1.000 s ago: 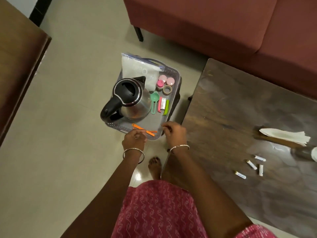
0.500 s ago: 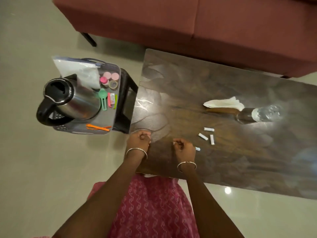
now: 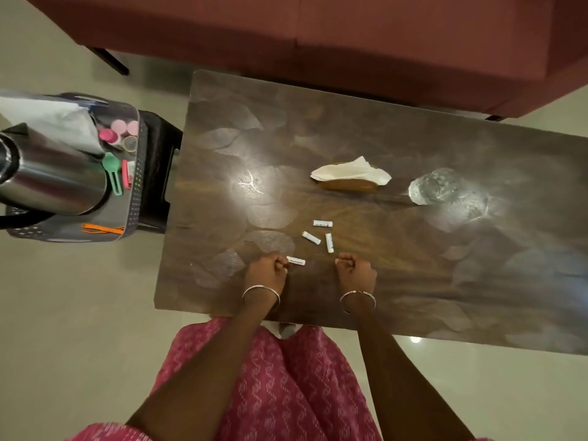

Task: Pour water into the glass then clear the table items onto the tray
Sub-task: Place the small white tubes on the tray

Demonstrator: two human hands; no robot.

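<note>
On the dark wooden table (image 3: 413, 268) stand a clear glass (image 3: 429, 189) at the right and a white napkin (image 3: 350, 171) on a wooden holder (image 3: 346, 185) in the middle. Small white sachets lie near the front edge: three loose ones (image 3: 322, 223) and one (image 3: 296, 261) whose left end my left hand (image 3: 267, 273) pinches with curled fingers. My right hand (image 3: 356, 270) is a closed fist just right of it, resting on the table. The grey tray (image 3: 136, 192) at the left holds a steel kettle (image 3: 54, 183).
The tray sits on a dark stool (image 3: 159, 154) beside the table's left edge and also holds a plastic bag, pink caps, a green scoop (image 3: 111, 167) and orange sticks (image 3: 101, 230). A red sofa (image 3: 318, 33) runs behind the table. Pale floor lies around.
Both hands have left the tray's front edge and come over the table to the sachets. The view has swung right, so the tray now sits at the far left.
</note>
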